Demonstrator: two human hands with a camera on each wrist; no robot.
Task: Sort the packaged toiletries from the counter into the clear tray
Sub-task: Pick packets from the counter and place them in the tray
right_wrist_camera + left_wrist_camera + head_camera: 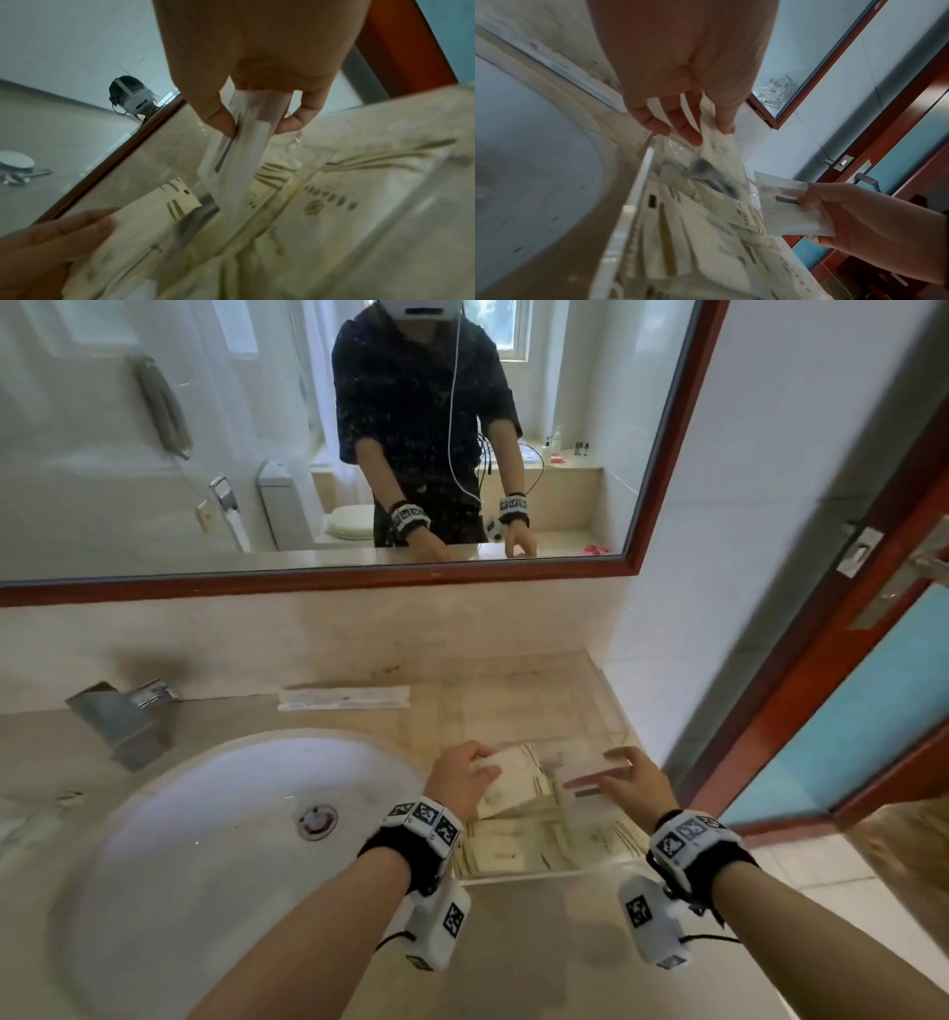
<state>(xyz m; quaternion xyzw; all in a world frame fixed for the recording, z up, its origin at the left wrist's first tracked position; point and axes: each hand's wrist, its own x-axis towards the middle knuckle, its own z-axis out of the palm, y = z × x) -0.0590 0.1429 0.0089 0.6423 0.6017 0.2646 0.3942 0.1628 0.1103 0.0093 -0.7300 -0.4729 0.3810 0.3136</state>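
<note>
Both packets are being dropped in: left hand (pixel 458 780) pinches a cream packet (pixel 506 780), right hand (pixel 638 783) a white packet (pixel 580 780), over the tray (pixel 518 876); next, let go above the pile under the fingers

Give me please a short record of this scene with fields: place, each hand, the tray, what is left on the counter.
place: bathroom counter beside a white sink, below a mirror
left hand: grip pinches a cream flat packet above the clear tray
right hand: grip pinches a white narrow packet above the clear tray
clear tray: already holds several cream packets, lying flat and overlapping
left on counter: one long white packet near the back wall, next to the faucet
</note>
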